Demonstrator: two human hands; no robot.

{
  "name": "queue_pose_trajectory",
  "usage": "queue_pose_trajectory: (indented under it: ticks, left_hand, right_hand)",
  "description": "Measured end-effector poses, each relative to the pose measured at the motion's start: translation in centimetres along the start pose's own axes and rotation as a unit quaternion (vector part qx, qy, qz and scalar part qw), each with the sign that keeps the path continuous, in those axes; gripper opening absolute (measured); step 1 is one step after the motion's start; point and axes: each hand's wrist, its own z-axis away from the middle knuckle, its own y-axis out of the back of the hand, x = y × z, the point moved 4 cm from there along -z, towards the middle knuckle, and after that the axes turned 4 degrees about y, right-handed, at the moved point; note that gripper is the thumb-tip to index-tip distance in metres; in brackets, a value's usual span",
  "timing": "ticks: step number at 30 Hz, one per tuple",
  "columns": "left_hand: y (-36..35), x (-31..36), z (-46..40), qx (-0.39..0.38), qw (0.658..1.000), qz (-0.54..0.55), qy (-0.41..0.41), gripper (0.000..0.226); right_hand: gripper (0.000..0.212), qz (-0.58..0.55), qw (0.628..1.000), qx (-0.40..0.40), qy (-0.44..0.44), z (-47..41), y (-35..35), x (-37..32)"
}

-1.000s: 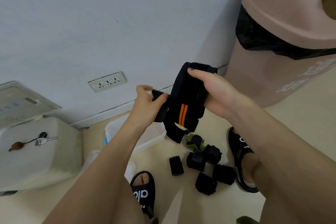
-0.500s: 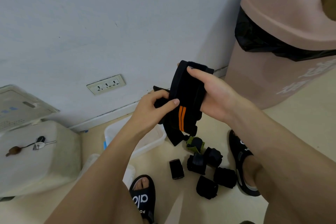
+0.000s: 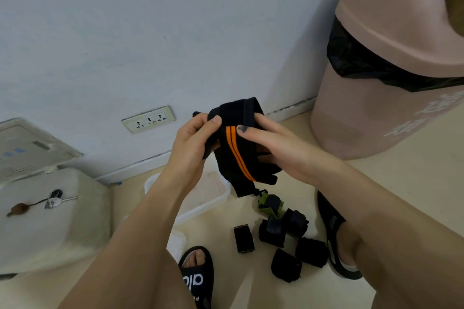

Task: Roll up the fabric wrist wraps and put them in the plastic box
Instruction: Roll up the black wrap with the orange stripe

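Pale wall [image 3: 150,20] fills the upper half of the view, with a 3-socket outlet [image 3: 148,119] low on it at 9 o'clock from the hands, and cream floor [image 3: 414,170] below. Pink bin [image 3: 391,88] with a black liner stands at 2 o'clock. White appliance [image 3: 50,221] carrying keys [image 3: 54,199] sits at 8 o'clock. Plastic box [image 3: 200,198] lies on the floor under the left forearm, at 6 o'clock from the hands. 2 black sandals, left [image 3: 198,276] and right [image 3: 334,236], flank a cluster of rolled wraps [image 3: 281,238] at 5 o'clock. Held in the air at centre, the black wrist wrap [image 3: 238,148] with 2 orange stripes hangs down between both hands. The left hand [image 3: 193,143] pinches its upper left edge, thumb on top; half a second ago it sat lower, across the wrap's middle. The right hand [image 3: 278,148] grips the right side, thumb now laid flat across the front beside the stripes rather than on the top fold.
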Motion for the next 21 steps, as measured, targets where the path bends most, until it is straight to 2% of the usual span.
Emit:
queue_pose_trajectory:
  ticks: [3, 6, 11, 15, 18, 21]
  left_hand:
    - [-0.1, -0.1, 0.2, -0.01, 1.0, -0.009, 0.005, 0.023]
    - [0.1, 0.0, 0.3, 0.013, 1.0, -0.02, 0.009, 0.037]
    - [0.7, -0.6, 0.2, 0.054, 0.997, -0.025, 0.047, 0.027]
    - [1.3, -0.8, 0.0, 0.116, 0.99, -0.001, 0.079, 0.014]
    - [1.3, -1.0, 0.1, 0.107, 0.989, -0.084, 0.059, 0.019]
    - [0.9, -0.7, 0.5, 0.101, 0.989, -0.073, 0.078, 0.017]
  right_hand:
    - [0.031, -0.063, 0.998, 0.006, -0.007, -0.3, 0.2, 0.0]
    - [0.033, -0.054, 0.998, -0.009, -0.027, -0.2, 0.4, 0.2]
    - [0.044, -0.052, 0.998, 0.022, -0.005, 0.1, 1.0, 0.0]
    - [0.047, -0.179, 0.983, 0.042, -0.009, 0.4, 1.9, -0.7]
    - [0.051, -0.259, 0.966, -0.006, -0.015, 0.5, 2.0, -0.8]
    - [0.05, -0.257, 0.966, -0.038, -0.017, 0.5, 2.2, -0.5]
